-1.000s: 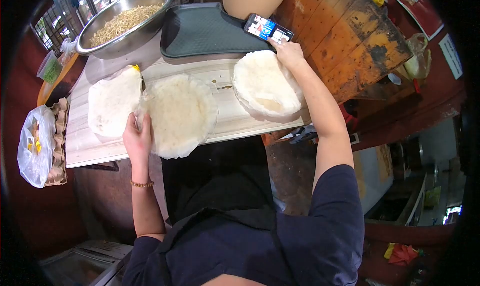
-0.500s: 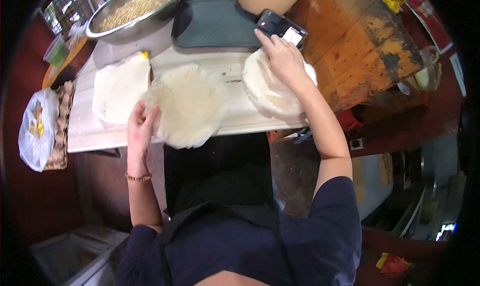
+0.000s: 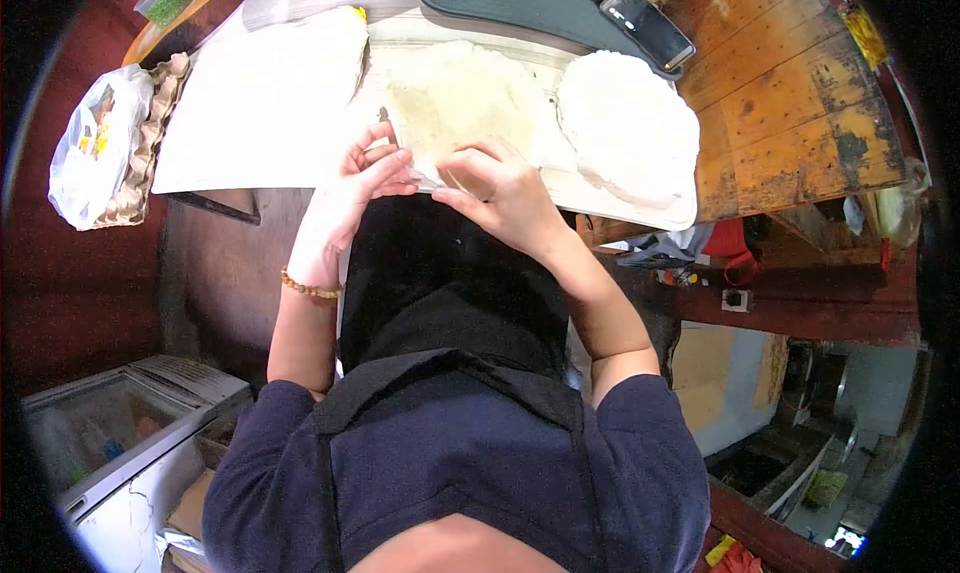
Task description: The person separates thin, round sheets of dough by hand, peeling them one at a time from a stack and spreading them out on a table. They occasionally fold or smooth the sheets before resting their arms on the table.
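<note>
Pinching, as far as glare lets me tell, the near edge of a thin round wrapper (image 3: pixel 465 93), the L hand (image 3: pixel 375 168) has its thumb & index close together w/ the other fingers curled. R hand (image 3: pixel 500 193) is right beside it at the same edge, fingers bent, thumb reaching toward the L; a bit of translucent film shows btwn the two. Can't tell if R thumb & index actually close on it or just touch.

Wrapper's mid-table, at the front of the white tabletop (image 3: pixel 235 148), its near edge by the fingertips. On its R, near it: stack of round wrappers (image 3: pixel 628 123). On its L: white stack (image 3: pixel 305 63), badly washed out, w/ a yellow bit (image 3: pixel 361 14) at its far corner.

Far side: dark tray (image 3: pixel 500 1), partly cut off by the frame; smartphone (image 3: pixel 645 25) lies slanted by its R end, screen mostly dark. Worn wooden table (image 3: pixel 790 93) adjoins on the R.

L end of table: cardboard egg tray (image 3: pixel 168 83), clear plastic bag (image 3: pixel 95 163) against its outer side; plastic tub of chopped greens (image 3: pixel 165 0) farther back. Glass-top freezer (image 3: pixel 110 423) low L.

Person's in navy tee (image 3: pixel 500 473) + black apron (image 3: pixel 450 283), bead bracelet (image 3: pixel 310 288) on L wrist.
</note>
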Demonstrator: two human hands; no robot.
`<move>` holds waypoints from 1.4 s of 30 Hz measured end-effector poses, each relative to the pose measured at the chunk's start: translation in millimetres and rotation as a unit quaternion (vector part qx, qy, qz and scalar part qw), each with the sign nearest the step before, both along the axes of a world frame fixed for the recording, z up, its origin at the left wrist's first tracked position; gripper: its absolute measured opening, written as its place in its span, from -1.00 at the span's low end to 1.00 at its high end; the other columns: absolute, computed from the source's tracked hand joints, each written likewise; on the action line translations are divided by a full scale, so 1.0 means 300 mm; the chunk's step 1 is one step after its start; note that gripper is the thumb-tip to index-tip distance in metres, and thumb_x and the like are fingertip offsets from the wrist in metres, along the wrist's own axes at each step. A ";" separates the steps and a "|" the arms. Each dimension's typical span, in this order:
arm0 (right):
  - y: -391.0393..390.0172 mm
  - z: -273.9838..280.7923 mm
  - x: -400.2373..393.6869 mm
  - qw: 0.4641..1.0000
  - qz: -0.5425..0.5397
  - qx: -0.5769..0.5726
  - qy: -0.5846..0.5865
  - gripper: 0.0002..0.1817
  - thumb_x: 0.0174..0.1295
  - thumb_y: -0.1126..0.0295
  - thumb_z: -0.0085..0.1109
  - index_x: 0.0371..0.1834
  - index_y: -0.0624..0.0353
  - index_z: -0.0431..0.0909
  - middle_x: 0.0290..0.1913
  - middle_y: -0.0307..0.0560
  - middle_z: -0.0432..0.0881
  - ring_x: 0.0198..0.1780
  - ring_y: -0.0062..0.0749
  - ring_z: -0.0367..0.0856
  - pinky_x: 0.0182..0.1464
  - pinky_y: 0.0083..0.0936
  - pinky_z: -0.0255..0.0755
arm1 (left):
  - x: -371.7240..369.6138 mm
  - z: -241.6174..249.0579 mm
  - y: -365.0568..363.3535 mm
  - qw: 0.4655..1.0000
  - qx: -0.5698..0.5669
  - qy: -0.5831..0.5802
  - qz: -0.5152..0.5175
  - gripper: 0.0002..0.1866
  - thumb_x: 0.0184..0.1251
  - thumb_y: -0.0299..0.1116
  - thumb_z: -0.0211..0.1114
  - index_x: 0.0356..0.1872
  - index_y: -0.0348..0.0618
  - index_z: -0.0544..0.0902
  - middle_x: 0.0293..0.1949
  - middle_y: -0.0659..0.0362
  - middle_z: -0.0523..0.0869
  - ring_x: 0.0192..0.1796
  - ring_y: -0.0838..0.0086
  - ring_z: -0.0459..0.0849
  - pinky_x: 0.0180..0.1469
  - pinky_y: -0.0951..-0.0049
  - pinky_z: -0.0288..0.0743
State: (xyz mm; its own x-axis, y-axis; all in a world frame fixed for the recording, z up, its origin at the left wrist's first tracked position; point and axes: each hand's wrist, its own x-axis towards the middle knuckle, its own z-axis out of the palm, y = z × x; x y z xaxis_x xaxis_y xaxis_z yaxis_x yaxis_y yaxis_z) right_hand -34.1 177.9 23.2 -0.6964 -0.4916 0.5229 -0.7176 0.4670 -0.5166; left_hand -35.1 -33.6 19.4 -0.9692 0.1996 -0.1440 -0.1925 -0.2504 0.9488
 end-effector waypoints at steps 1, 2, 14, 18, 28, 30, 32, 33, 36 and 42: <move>-0.006 -0.008 0.003 1.000 -0.018 -0.010 -0.012 -0.73 0.08 0.29 0.36 -0.21 0.17 0.61 -0.19 -0.03 0.59 -0.14 -0.13 0.58 -0.10 -0.35 0.47 | 0.004 0.000 0.007 1.000 -0.003 0.014 -0.005 -0.55 0.30 -0.42 0.26 0.19 -0.29 0.41 -0.10 0.08 0.68 -0.18 0.54 0.69 -0.13 0.55 0.63; -0.010 -0.012 0.006 1.000 -0.017 -0.010 -0.012 -0.73 0.08 0.29 0.36 -0.21 0.17 0.61 -0.19 -0.03 0.59 -0.14 -0.13 0.58 -0.10 -0.35 0.47 | 0.009 -0.001 0.013 1.000 -0.005 0.027 -0.009 -0.53 0.31 -0.43 0.25 0.22 -0.31 0.38 -0.07 0.08 0.68 -0.14 0.54 0.69 -0.11 0.56 0.62; -0.013 -0.036 0.008 0.953 -0.039 -0.141 -0.266 -0.92 0.22 0.44 0.22 -0.32 0.22 0.58 -0.38 -0.27 0.61 -0.34 -0.62 0.54 -0.23 -0.61 0.43 | 0.012 -0.042 0.026 0.999 -0.001 0.035 -0.010 -0.51 0.24 -0.48 0.32 0.19 -0.28 0.42 -0.21 0.14 0.69 -0.17 0.51 0.68 -0.10 0.52 0.60; -0.014 -0.039 0.003 0.930 -0.037 -0.202 -0.304 -0.91 0.21 0.44 0.21 -0.30 0.23 0.58 -0.41 -0.22 0.60 -0.33 -0.56 0.57 -0.23 -0.58 0.46 | 0.011 -0.044 0.029 0.999 0.014 0.044 -0.012 -0.49 0.24 -0.49 0.32 0.21 -0.31 0.40 -0.22 0.14 0.69 -0.18 0.52 0.68 -0.10 0.53 0.59; 0.003 -0.039 0.008 0.962 -0.026 -0.168 -0.215 -0.79 0.18 0.30 0.30 -0.28 0.22 0.58 -0.29 -0.10 0.60 -0.29 -0.36 0.64 -0.22 -0.48 0.53 | 0.009 -0.028 0.041 0.998 0.023 0.057 -0.009 -0.46 0.24 -0.54 0.30 0.25 -0.33 0.37 -0.19 0.13 0.68 -0.16 0.54 0.67 -0.06 0.54 0.59; -0.008 -0.014 0.014 0.966 -0.041 -0.157 -0.200 -0.79 0.18 0.30 0.30 -0.29 0.22 0.58 -0.31 -0.09 0.60 -0.30 -0.35 0.64 -0.23 -0.47 0.53 | 0.009 -0.027 0.045 0.998 0.020 0.063 -0.010 -0.47 0.25 -0.55 0.29 0.25 -0.34 0.37 -0.19 0.13 0.67 -0.16 0.54 0.67 -0.05 0.53 0.59; -0.013 0.005 0.018 0.970 -0.055 -0.146 -0.185 -0.79 0.18 0.29 0.31 -0.30 0.22 0.58 -0.32 -0.08 0.60 -0.30 -0.35 0.64 -0.24 -0.47 0.53 | 0.009 -0.028 0.051 0.997 0.021 0.078 -0.015 -0.46 0.25 -0.58 0.27 0.25 -0.36 0.35 -0.18 0.12 0.67 -0.15 0.54 0.67 -0.05 0.53 0.59; -0.015 0.011 0.018 0.977 -0.047 -0.140 -0.155 -0.84 0.16 0.39 0.30 -0.29 0.23 0.59 -0.30 -0.11 0.61 -0.29 -0.42 0.63 -0.25 -0.52 0.51 | 0.013 -0.023 0.056 0.997 0.020 0.079 -0.015 -0.46 0.25 -0.58 0.27 0.25 -0.36 0.35 -0.18 0.12 0.67 -0.15 0.54 0.67 -0.05 0.53 0.59; -0.017 0.018 0.019 0.982 -0.050 -0.139 -0.119 -0.89 0.14 0.49 0.29 -0.30 0.25 0.60 -0.29 -0.13 0.62 -0.31 -0.50 0.61 -0.27 -0.58 0.50 | 0.021 -0.014 0.067 0.996 0.014 0.084 -0.017 -0.43 0.22 -0.49 0.33 0.25 -0.38 0.35 -0.21 0.18 0.67 -0.16 0.56 0.66 -0.03 0.54 0.56; -0.007 0.016 0.012 0.975 -0.081 -0.145 -0.150 -0.89 0.16 0.43 0.23 -0.33 0.23 0.56 -0.37 -0.05 0.59 -0.33 -0.31 0.65 -0.32 -0.45 0.53 | 0.017 -0.031 0.069 0.996 0.014 0.087 -0.028 -0.44 0.23 -0.51 0.32 0.26 -0.36 0.36 -0.18 0.17 0.67 -0.14 0.55 0.65 -0.01 0.53 0.54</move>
